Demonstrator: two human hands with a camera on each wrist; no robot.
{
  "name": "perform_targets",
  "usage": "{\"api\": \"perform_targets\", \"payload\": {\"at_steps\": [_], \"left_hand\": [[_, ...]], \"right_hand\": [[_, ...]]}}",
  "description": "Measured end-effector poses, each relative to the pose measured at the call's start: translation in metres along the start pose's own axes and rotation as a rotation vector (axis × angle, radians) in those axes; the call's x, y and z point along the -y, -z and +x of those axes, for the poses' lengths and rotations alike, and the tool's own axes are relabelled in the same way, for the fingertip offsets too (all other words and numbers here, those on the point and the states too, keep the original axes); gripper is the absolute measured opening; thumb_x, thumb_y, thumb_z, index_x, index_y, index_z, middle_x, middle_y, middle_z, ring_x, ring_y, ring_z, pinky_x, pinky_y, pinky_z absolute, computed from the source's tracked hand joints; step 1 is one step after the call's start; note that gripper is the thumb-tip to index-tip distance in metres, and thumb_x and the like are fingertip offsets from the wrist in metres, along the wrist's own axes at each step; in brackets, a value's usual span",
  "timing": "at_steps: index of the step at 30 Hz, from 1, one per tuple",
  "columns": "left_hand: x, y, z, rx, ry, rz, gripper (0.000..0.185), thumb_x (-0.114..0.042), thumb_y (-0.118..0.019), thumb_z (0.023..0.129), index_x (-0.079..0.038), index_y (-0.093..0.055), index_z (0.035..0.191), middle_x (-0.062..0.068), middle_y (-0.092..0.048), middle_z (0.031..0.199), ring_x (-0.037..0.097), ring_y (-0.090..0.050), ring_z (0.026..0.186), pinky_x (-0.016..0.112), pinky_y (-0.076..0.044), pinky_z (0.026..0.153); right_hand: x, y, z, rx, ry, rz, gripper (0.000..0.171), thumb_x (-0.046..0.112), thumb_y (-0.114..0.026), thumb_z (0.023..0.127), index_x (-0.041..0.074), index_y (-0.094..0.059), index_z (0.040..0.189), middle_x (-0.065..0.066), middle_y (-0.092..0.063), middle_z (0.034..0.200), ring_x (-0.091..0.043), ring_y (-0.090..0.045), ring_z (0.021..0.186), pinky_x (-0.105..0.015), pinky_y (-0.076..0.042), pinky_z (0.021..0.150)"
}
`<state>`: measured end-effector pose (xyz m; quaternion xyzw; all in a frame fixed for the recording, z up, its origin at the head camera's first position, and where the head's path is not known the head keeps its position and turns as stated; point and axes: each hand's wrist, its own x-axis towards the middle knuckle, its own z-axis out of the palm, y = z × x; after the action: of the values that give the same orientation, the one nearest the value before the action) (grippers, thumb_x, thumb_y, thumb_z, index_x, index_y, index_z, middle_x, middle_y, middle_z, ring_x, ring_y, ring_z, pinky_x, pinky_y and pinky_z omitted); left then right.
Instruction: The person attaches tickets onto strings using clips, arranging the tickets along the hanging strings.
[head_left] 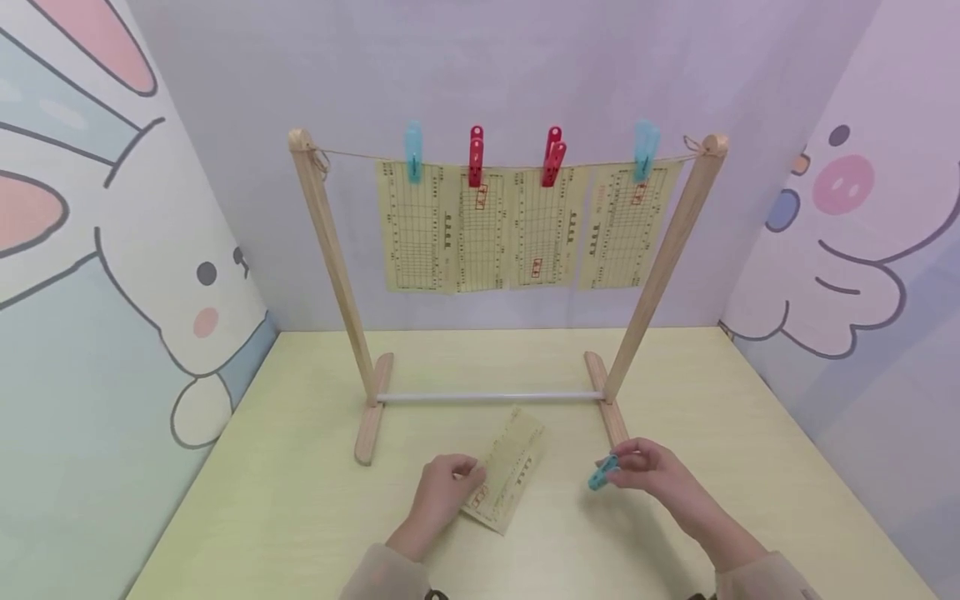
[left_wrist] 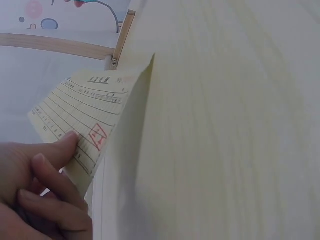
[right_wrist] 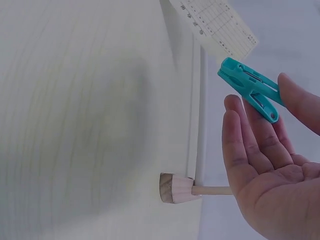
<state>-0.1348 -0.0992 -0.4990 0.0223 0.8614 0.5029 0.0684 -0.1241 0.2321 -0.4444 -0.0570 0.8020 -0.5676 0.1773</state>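
My left hand (head_left: pixel 447 490) pinches a yellowish printed paper slip (head_left: pixel 513 467) by its near left edge. In the left wrist view the thumb lies over the slip's (left_wrist: pixel 82 107) printed face, near a red stamp mark, and the sheet is lifted off the table at a tilt. My right hand (head_left: pixel 656 479) holds a teal clothespin (head_left: pixel 603 472) to the right of the slip, above the table. Seen from the right wrist, the clothespin (right_wrist: pixel 250 85) sits between thumb and fingers by its handle end, its nose pointing away from the palm.
A wooden rack stands behind, its left post (head_left: pixel 333 275) and right post (head_left: pixel 663 275) joined by a string and a white bottom rod (head_left: pixel 491 397). Several similar slips (head_left: pixel 416 242) hang there from blue clothespins (head_left: pixel 414 150) and red clothespins (head_left: pixel 476 158). Cartoon-printed walls enclose the table (head_left: pixel 277 500).
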Motion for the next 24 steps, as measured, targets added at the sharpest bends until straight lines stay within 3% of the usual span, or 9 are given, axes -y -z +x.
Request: {"api": "perform_targets", "payload": {"at_steps": [5, 13, 24], "left_hand": [[-0.003, 0.005, 0.001, 0.002, -0.01, -0.024, 0.023, -0.027, -0.067, 0.092, -0.008, -0.073, 0.105, 0.002, -0.072, 0.095, 0.011, -0.056, 0.078, 0.026, -0.045, 0.069], [-0.008, 0.016, 0.0, -0.027, -0.027, -0.068, 0.027, -0.03, -0.067, 0.093, -0.009, -0.072, 0.11, 0.003, -0.073, 0.097, 0.012, -0.052, 0.069, 0.02, -0.043, 0.057], [-0.025, 0.034, 0.003, -0.143, -0.111, -0.113, 0.022, -0.023, -0.069, 0.093, -0.007, -0.074, 0.107, 0.006, -0.073, 0.091, 0.006, -0.046, 0.059, 0.017, -0.04, 0.051]], "right_hand": [[0.007, -0.001, 0.002, -0.011, 0.006, 0.011, 0.042, 0.018, -0.066, 0.094, -0.006, -0.049, 0.124, -0.009, -0.072, 0.117, -0.014, -0.064, 0.105, -0.059, -0.039, 0.101], [0.019, 0.0, 0.004, -0.029, 0.037, 0.013, 0.043, 0.018, -0.065, 0.094, -0.006, -0.047, 0.125, 0.003, -0.074, 0.109, -0.012, -0.066, 0.102, -0.053, -0.039, 0.101], [0.038, -0.001, 0.005, -0.055, 0.044, -0.003, 0.047, 0.019, -0.066, 0.095, -0.008, -0.049, 0.13, -0.004, -0.073, 0.115, -0.008, -0.068, 0.1, -0.055, -0.042, 0.103]]}}
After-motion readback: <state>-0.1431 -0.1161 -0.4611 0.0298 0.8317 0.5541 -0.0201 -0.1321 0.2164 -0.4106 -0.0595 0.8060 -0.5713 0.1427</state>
